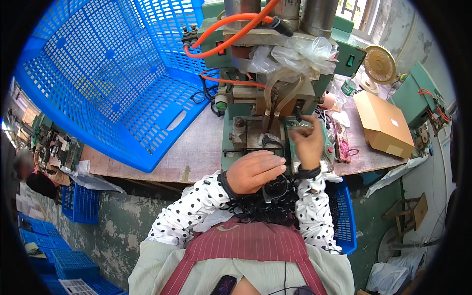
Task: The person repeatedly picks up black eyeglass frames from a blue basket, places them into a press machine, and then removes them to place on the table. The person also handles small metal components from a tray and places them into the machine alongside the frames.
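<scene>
My left hand (253, 172) lies in front of the machine's fixture, fingers together and bent over a black plastic frame, which looks like a glasses frame (275, 191). A dark curved piece (271, 142) sits on the metal fixture just beyond the fingertips; I cannot tell whether both belong to one frame. My right hand (309, 143) is raised at the right side of the press (268, 93), its fingers bent and partly blurred close to a small black lever (298, 114). Whether they grip it does not show clearly. A heap of black frames (260, 209) rests at my lap.
A large blue plastic basket (172, 147) stands tilted on the table to the left. Orange air hoses (231, 19) loop over the press. An open cardboard box (386, 125) and a small fan (379, 65) stand at right. Another blue basket (346, 216) is below the table edge.
</scene>
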A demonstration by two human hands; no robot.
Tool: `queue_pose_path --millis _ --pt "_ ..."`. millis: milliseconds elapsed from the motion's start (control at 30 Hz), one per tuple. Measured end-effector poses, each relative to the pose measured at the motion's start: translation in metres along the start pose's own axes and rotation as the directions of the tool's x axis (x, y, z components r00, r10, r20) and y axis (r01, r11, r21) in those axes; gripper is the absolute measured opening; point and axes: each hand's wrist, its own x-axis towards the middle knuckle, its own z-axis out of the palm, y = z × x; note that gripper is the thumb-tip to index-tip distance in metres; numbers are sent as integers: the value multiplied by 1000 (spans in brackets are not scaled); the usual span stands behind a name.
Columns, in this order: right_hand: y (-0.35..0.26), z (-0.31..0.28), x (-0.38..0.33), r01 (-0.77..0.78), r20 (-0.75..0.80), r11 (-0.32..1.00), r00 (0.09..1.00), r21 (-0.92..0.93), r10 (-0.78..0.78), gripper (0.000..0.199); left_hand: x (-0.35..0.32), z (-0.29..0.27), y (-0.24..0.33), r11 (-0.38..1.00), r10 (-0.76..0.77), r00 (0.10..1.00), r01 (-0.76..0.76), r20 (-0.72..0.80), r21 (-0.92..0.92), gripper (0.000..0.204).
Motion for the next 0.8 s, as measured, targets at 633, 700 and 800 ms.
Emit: queue_pose_path --millis 633,700,800 --pt "102 -47 4 111 -116 874 976 -473 -187 14 -6 -22 -20 972 153 987 -159 50 170 44" --pt "95 -48 -4 48 -161 916 980 -397 -121 10 -20 -49 -48 944 -245 957 199 153 262 46" --pt "103 -44 0 71 -158 922 977 -380 -140 9 -83 -15 -175 540 -598 584 800 -549 262 49"
